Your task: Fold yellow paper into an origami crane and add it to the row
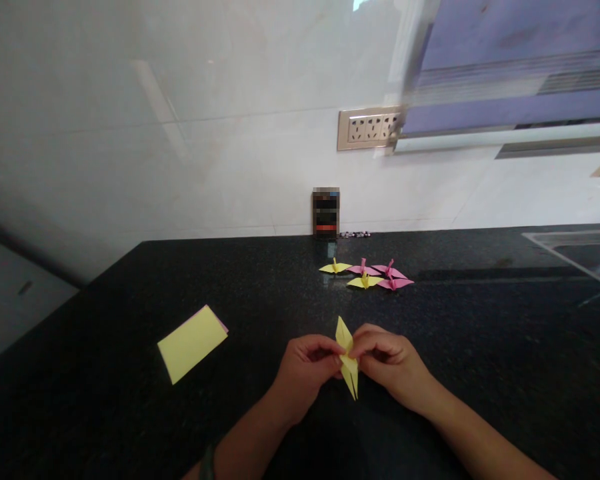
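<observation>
Between my two hands is a folded yellow origami paper (349, 367), long and pointed at both ends, held just above the dark countertop. My left hand (307, 370) pinches its middle from the left with thumb and forefinger. From the other side my right hand (393, 360) pinches the same middle part. The fingertips nearly meet there and cover the paper's centre. Beyond the hands stand several finished paper cranes: yellow cranes (365, 282) and pink cranes (393, 284), set close together in two rows.
A stack of yellow paper (193, 345), with a pink edge showing beneath, lies to the left on the black countertop (260, 287). A phone (326, 213) leans on the tiled wall beside a beaded strand (355, 235). At the far right is a sink (590, 257). Sockets (370, 128) sit above.
</observation>
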A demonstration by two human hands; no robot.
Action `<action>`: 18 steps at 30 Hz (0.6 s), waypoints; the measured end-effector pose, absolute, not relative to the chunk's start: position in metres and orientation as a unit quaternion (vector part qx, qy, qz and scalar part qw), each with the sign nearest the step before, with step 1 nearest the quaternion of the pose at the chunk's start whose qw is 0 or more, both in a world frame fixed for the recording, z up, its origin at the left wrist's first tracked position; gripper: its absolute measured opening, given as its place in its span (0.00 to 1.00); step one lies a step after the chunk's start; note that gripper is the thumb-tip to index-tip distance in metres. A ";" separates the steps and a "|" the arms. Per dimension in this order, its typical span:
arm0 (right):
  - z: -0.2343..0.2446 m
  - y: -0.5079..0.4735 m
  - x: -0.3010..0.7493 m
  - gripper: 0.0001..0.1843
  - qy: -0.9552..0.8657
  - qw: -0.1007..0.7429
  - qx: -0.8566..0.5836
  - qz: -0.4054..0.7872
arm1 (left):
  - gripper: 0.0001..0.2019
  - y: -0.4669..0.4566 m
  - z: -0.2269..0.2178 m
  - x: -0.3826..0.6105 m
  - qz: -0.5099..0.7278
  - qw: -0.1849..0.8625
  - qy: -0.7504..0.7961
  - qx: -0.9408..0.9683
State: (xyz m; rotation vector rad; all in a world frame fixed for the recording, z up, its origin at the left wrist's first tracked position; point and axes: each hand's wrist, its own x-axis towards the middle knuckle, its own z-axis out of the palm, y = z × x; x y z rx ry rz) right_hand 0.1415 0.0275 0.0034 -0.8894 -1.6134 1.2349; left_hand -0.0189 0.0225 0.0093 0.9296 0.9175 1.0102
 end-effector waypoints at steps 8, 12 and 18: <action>0.003 0.030 0.144 0.11 -0.692 0.460 -0.375 0.411 | 0.14 0.022 0.008 -0.018 0.377 0.747 0.421 0.351; 0.005 0.028 0.144 0.09 -0.704 0.440 -0.376 0.412 | 0.12 0.021 0.005 -0.018 0.371 0.718 0.447 0.383; 0.004 0.029 0.141 0.09 -0.554 0.453 -0.400 0.573 | 0.10 0.021 0.006 -0.018 0.400 0.668 0.458 0.429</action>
